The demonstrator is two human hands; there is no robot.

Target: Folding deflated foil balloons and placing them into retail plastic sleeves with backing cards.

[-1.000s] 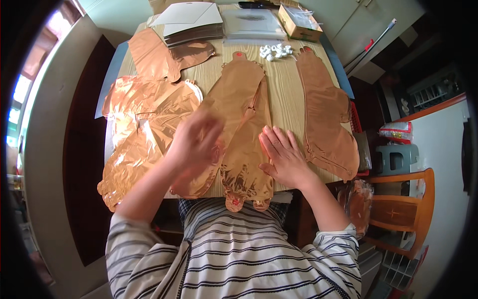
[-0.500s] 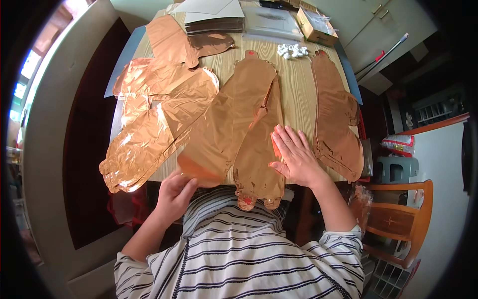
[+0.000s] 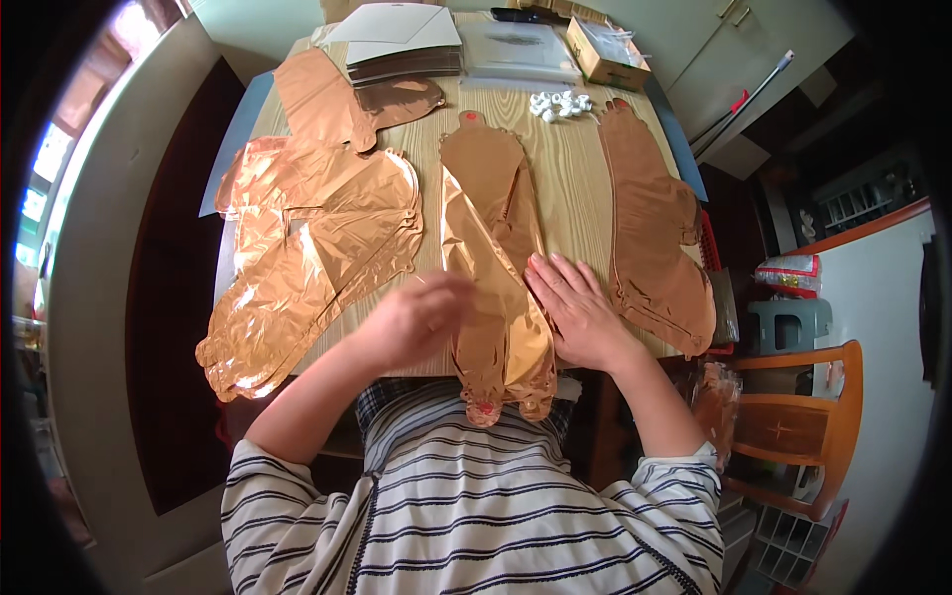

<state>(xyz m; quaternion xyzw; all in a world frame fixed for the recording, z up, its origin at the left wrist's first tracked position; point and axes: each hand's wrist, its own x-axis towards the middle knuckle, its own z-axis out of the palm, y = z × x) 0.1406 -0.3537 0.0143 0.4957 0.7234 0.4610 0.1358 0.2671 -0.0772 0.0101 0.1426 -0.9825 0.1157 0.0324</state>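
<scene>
A long flat copper-coloured foil balloon [image 3: 486, 169] lies lengthwise before me, its lower end hanging over the table's near edge. A shiny creased flap runs diagonally across it. My right hand [image 3: 580, 309] lies flat with outstretched fingers along the balloon's right edge. Over its left edge is my left hand [image 3: 421, 312], smeared by motion, so whether its fingers grip the foil cannot be seen. To the left spreads a wrinkled, shiny foil balloon [image 3: 317, 253]. Another folded balloon [image 3: 650, 218] rests on the right side of the table.
At the back stand a stack of white-topped sheets [image 3: 397, 45], clear plastic packets [image 3: 521, 55] and a small open box [image 3: 610, 55]. White small pieces [image 3: 558, 105] lie in front of them. More copper foil [image 3: 322, 99] is at the far left. A wooden chair [image 3: 793, 426] stands right.
My left hand has moved right and up from the near edge, and the balloon's left part now lies folded over its middle. My right hand stays on the right edge.
</scene>
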